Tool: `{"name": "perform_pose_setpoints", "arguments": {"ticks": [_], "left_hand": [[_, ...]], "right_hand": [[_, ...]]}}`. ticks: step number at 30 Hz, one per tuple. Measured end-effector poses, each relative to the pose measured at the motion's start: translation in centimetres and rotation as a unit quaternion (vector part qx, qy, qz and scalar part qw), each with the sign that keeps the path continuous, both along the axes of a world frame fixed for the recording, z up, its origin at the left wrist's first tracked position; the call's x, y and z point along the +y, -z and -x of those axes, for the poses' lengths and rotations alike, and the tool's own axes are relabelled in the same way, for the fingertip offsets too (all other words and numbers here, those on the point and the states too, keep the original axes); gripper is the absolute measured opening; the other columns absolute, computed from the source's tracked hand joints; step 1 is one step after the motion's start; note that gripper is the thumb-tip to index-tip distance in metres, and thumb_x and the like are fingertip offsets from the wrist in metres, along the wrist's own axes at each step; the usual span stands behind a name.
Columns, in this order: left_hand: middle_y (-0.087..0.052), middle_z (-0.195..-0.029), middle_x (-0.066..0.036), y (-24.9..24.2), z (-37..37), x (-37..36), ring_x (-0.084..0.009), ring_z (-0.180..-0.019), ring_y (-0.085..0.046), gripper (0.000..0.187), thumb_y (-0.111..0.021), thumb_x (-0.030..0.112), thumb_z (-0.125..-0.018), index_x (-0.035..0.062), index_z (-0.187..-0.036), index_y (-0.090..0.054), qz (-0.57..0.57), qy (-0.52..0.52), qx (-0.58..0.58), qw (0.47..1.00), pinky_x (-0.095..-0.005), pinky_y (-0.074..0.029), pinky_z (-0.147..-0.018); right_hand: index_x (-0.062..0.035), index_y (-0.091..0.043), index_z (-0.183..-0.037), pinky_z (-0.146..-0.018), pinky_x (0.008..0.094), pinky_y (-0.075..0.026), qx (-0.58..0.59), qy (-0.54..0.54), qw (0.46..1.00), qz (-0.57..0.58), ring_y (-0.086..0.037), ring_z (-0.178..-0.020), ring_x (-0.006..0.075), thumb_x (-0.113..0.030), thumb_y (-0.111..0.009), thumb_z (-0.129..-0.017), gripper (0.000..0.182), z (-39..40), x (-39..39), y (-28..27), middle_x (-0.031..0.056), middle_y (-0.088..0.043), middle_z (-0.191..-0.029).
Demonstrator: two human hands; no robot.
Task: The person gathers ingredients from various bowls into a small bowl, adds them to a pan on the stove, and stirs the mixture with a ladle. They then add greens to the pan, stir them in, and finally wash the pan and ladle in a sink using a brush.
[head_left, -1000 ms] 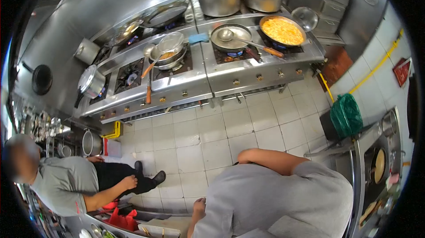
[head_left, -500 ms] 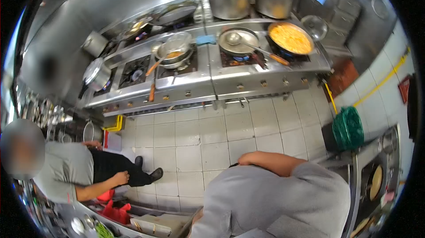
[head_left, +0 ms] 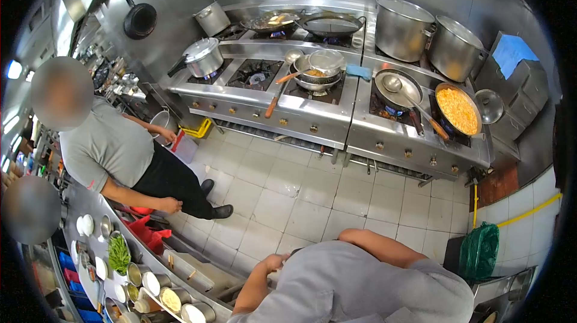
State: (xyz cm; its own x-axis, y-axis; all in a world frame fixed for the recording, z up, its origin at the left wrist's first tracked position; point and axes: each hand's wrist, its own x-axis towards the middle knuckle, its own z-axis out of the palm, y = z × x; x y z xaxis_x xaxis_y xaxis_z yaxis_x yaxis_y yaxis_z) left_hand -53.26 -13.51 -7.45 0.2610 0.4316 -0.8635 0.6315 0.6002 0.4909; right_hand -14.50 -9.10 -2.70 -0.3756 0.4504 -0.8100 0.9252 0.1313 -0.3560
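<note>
Steel counter (head_left: 91, 207) fills the lower left, showing more of its round metal tubs (head_left: 170, 300) than half a second ago. The left hand (head_left: 276, 262), hidden then, now shows near its edge, blurred; I cannot tell its grip. The right hand is out of sight. Smooth square tiles (head_left: 318, 191) leave room before the stove (head_left: 336, 127).
</note>
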Motion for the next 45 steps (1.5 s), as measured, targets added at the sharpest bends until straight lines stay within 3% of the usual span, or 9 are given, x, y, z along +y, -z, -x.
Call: {"name": "perform_pose_setpoints", "arguments": {"ticks": [5, 16, 18, 23, 26, 28, 31, 33, 45], "left_hand": [[-0.048, -0.146, -0.017, -0.8, 0.2, -2.3, -0.0346, -0.134, -0.045, 0.08, -0.063, 0.057, -0.084, 0.0081, -0.145, -0.044, 0.146, 0.163, -0.046, 0.975, -0.0467, -0.038, -0.106], [-0.057, -0.136, -0.018, -5.0, 0.5, -1.7, -0.0365, -0.126, -0.054, 0.071, -0.064, 0.055, -0.084, 0.0046, -0.134, -0.057, -0.003, 0.425, 0.035, 0.905, -0.0419, -0.043, -0.103], [-0.063, -0.126, -0.021, 3.8, 1.5, -3.5, -0.0358, -0.12, -0.059, 0.066, -0.064, 0.052, -0.085, 0.0003, -0.125, -0.063, -0.132, -0.051, -0.004, 0.99, -0.0381, -0.046, -0.101], [-0.067, -0.116, -0.022, -8.1, -7.1, 3.4, -0.0347, -0.111, -0.064, 0.065, -0.062, 0.055, -0.087, 0.0014, -0.125, -0.062, -0.274, 0.075, 0.028, 0.958, -0.04, -0.049, -0.095], [-0.067, -0.116, -0.02, -18.7, -13.5, 7.1, -0.0328, -0.109, -0.064, 0.06, -0.061, 0.051, -0.091, 0.004, -0.129, -0.059, -0.356, 0.046, -0.144, 0.922, -0.0376, -0.05, -0.093], [-0.062, -0.127, -0.02, -25.0, -16.3, 7.9, -0.0295, -0.116, -0.06, 0.065, -0.056, 0.054, -0.093, 0.0044, -0.135, -0.055, -0.22, 0.16, -0.258, 0.927, -0.0372, -0.047, -0.098], [-0.057, -0.134, -0.021, -25.7, -18.8, 8.7, -0.0296, -0.123, -0.055, 0.074, -0.055, 0.058, -0.093, -0.0032, -0.135, -0.052, -0.056, 0.313, -0.201, 0.927, -0.0362, -0.042, -0.104], [-0.056, -0.135, -0.021, -20.5, -18.9, 8.7, -0.0292, -0.124, -0.054, 0.077, -0.054, 0.059, -0.093, -0.006, -0.133, -0.053, -0.056, 0.262, -0.225, 0.937, -0.0359, -0.041, -0.106], [-0.059, -0.128, -0.013, -18.6, -20.5, 9.5, -0.0217, -0.116, -0.056, 0.064, -0.06, 0.05, -0.094, -0.0017, -0.131, -0.054, -0.025, 0.149, -0.27, 0.951, -0.033, -0.044, -0.1]], "right_hand": [[-0.0044, -0.072, -0.109, -0.091, 0.0465, -0.049, -0.015, 0.042, 0.999, 0.009, -0.063, -0.11, 0.036, -0.034, -0.061, -0.084, 0.041, 0.7, -1.0, -1.0, 0.0204, -0.067, -0.115], [-0.0094, -0.073, -0.109, -0.09, 0.0445, -0.05, -0.026, -0.009, 0.999, -0.023, -0.065, -0.107, 0.0336, -0.034, -0.061, -0.085, 0.037, 2.5, -1.9, -2.3, 0.0161, -0.069, -0.112], [-0.0091, -0.072, -0.109, -0.09, 0.0442, -0.05, 0.028, -0.005, 0.999, -0.037, -0.065, -0.106, 0.0342, -0.037, -0.058, -0.088, 0.038, 3.3, -1.7, -1.7, 0.0154, -0.07, -0.11], [-0.0091, -0.07, -0.112, -0.091, 0.0432, -0.049, 0.236, 0.021, 0.971, -0.021, -0.064, -0.102, 0.0318, -0.047, -0.055, -0.094, 0.045, 8.8, 1.1, -4.2, 0.0125, -0.071, -0.107], [-0.0073, -0.069, -0.117, -0.095, 0.0394, -0.047, 0.354, 0.02, 0.935, 0.004, -0.063, -0.106, 0.0267, -0.047, -0.056, -0.095, 0.047, 13.6, 1.0, -5.2, 0.0114, -0.07, -0.112], [-0.0062, -0.068, -0.119, -0.097, 0.037, -0.046, 0.473, 0.051, 0.879, 0.035, -0.062, -0.108, 0.0236, -0.046, -0.057, -0.095, 0.047, 14.6, 0.7, -4.9, 0.0108, -0.07, -0.115], [-0.0061, -0.068, -0.119, -0.098, 0.0369, -0.046, 0.435, 0.056, 0.895, 0.081, -0.062, -0.108, 0.0236, -0.046, -0.057, -0.095, 0.047, 13.6, 0.9, -5.7, 0.0108, -0.069, -0.116], [-0.0061, -0.068, -0.119, -0.098, 0.0368, -0.046, 0.409, 0.061, 0.906, 0.09, -0.062, -0.108, 0.0235, -0.046, -0.057, -0.095, 0.047, 12.7, 1.2, -5.9, 0.0107, -0.069, -0.116], [-0.0057, -0.067, -0.119, -0.098, 0.0363, -0.045, 0.355, 0.069, 0.927, 0.096, -0.062, -0.109, 0.0232, -0.045, -0.057, -0.095, 0.048, 9.8, 2.8, -6.6, 0.0107, -0.069, -0.116]]}}
